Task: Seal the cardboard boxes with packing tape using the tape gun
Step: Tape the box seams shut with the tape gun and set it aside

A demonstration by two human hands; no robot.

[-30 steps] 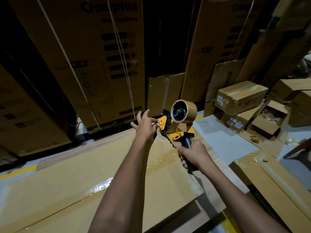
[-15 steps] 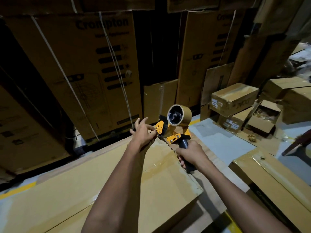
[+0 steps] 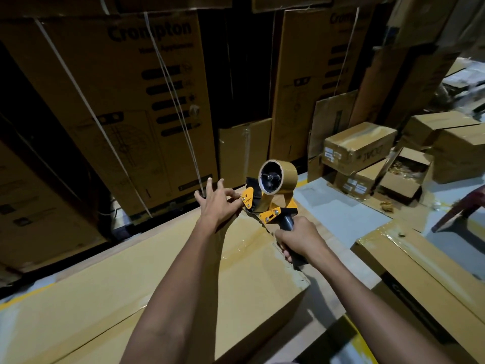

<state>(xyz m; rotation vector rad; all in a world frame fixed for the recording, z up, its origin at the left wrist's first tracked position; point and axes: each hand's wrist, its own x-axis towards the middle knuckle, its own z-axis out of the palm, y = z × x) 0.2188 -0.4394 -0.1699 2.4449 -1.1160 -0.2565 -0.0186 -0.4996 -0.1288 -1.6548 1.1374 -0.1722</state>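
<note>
At frame centre, over the far edge of a long flat cardboard box (image 3: 126, 290), the right hand (image 3: 296, 239) clenches the tape gun (image 3: 270, 195) handle while the left hand (image 3: 219, 204) pinches its orange front; bare floor (image 3: 333, 208) lies right

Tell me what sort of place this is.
Most likely a warehouse or stockroom. Tall printed cartons stand strapped along the back, smaller boxes are piled on the floor, and a tape gun is in use on a long box.
</note>
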